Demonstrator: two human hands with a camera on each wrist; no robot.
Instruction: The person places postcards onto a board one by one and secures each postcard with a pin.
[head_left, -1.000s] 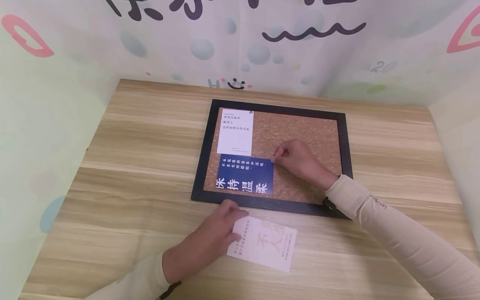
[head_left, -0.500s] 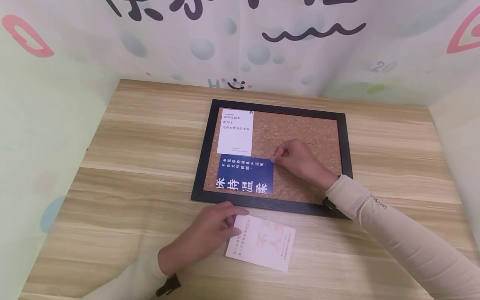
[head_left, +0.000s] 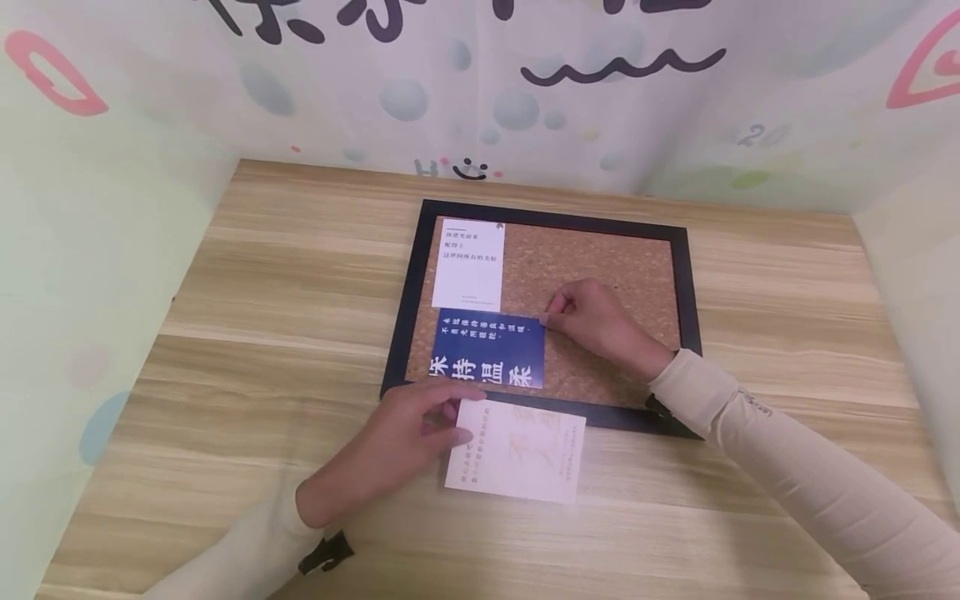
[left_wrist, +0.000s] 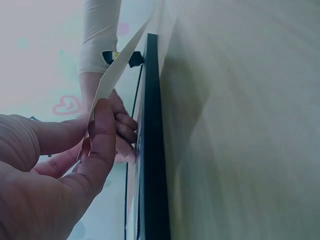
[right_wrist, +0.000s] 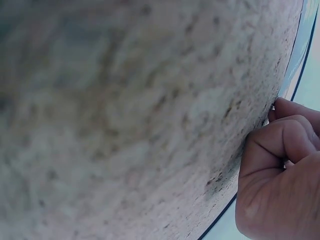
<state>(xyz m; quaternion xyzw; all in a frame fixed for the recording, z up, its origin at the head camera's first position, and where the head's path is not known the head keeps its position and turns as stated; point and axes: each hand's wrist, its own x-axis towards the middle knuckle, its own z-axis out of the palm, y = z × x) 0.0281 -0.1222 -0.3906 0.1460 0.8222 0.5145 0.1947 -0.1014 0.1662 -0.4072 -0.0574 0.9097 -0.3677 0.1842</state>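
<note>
My left hand (head_left: 401, 442) pinches the left edge of a white card (head_left: 517, 454) with pale orange print, thumb on one side and fingers on the other. In the left wrist view this card (left_wrist: 114, 75) appears bent and raised off the table. My right hand (head_left: 600, 321) has curled fingers, with thumb and index fingertip pinching at the upper right corner of a blue card (head_left: 487, 350) with white lettering. That card lies on a cork board (head_left: 600, 258). Any small pin between the right fingertips (right_wrist: 277, 106) is hidden.
A black frame (head_left: 555, 214) surrounds the cork. At its upper left lies another white card (head_left: 467, 275), with a small dark pin (head_left: 500, 226) at its top right corner. The wood-grain table (head_left: 285, 275) extends around the board, bounded by printed curtain walls (head_left: 337, 108).
My left hand has raised the white card and brought it toward the board, so it now overlaps the frame's near edge. My right hand stays at the blue card's corner.
</note>
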